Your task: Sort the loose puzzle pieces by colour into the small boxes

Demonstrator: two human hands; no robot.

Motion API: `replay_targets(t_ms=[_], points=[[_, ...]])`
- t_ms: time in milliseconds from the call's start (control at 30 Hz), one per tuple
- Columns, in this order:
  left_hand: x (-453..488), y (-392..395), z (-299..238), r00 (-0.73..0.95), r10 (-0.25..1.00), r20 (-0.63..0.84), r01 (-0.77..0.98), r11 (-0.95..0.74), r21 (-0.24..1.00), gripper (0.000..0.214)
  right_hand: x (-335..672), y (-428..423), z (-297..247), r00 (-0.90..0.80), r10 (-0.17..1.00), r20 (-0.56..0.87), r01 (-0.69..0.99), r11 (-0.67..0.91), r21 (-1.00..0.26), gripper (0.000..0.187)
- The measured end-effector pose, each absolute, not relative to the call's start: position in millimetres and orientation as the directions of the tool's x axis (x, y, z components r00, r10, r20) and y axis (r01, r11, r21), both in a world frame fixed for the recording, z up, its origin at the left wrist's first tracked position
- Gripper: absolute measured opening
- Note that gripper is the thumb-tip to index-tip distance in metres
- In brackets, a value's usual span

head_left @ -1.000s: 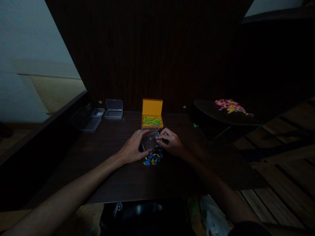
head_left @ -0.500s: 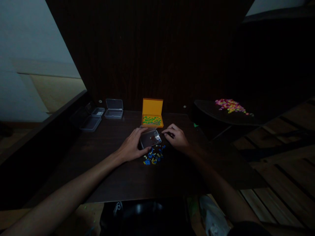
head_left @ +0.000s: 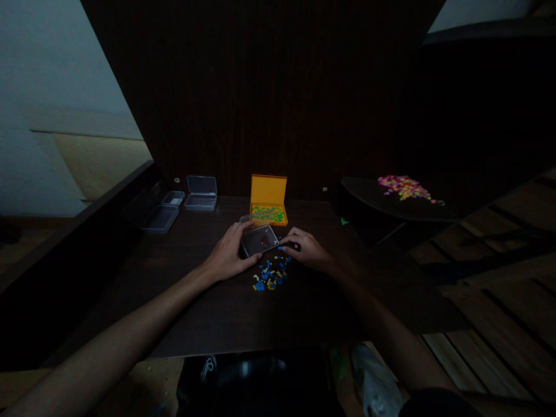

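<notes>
A small clear plastic box [head_left: 259, 239] rests on the dark wooden table [head_left: 226, 307], with my left hand [head_left: 228, 255] curled round its left side. My right hand [head_left: 304, 248] lies just to the right of the box, fingers pinched together on a thin dark tool whose tip points at a blue piece. In front of both hands lies a small pile of blue and yellow pieces [head_left: 270, 275]. Behind the clear box stands an open orange box [head_left: 268, 202] holding green pieces.
Several clear plastic boxes [head_left: 200, 194] lie open at the table's far left. A dark round surface [head_left: 391, 202] at the right carries a heap of pink and yellow pieces [head_left: 403, 186]. A dark wall panel rises behind the table. Wooden planks lie at the right.
The clear box has shifted slightly left and away with my left hand. My right hand left the box top and now lies beside it, at the pile.
</notes>
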State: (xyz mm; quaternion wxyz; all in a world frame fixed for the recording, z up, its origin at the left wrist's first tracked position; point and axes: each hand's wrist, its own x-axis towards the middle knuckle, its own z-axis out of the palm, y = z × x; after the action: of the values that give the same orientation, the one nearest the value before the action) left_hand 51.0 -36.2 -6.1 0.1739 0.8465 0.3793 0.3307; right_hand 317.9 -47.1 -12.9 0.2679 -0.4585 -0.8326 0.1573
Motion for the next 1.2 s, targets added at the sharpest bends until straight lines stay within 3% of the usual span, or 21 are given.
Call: replay_targets(t_ms=[400,633,867,1200], points=[[53,-31,-5,0.288,0.924,0.250,0.412,-0.356,0.839,0.068,314,-47,-16,-0.428,0.860,0.279,0.697,0.511,-0.504,0.008],[57,-26,-15,0.298,0.946,0.129,0.147,-0.179,0.973,0.066,314,-48,-10,-0.416,0.875,0.249,0.708,0.483,-0.515,0.007],[56,-31,-12,0.312,0.923,0.225,0.268,-0.313,0.911,0.066,312,-48,-9,-0.446,0.860,0.249,0.711,0.509,-0.486,0.007],[50,-33,-12,0.416,0.795,0.442,0.466,-0.604,0.647,0.069,315,-51,6,-0.295,0.872,0.390,0.693,0.476,-0.541,0.005]])
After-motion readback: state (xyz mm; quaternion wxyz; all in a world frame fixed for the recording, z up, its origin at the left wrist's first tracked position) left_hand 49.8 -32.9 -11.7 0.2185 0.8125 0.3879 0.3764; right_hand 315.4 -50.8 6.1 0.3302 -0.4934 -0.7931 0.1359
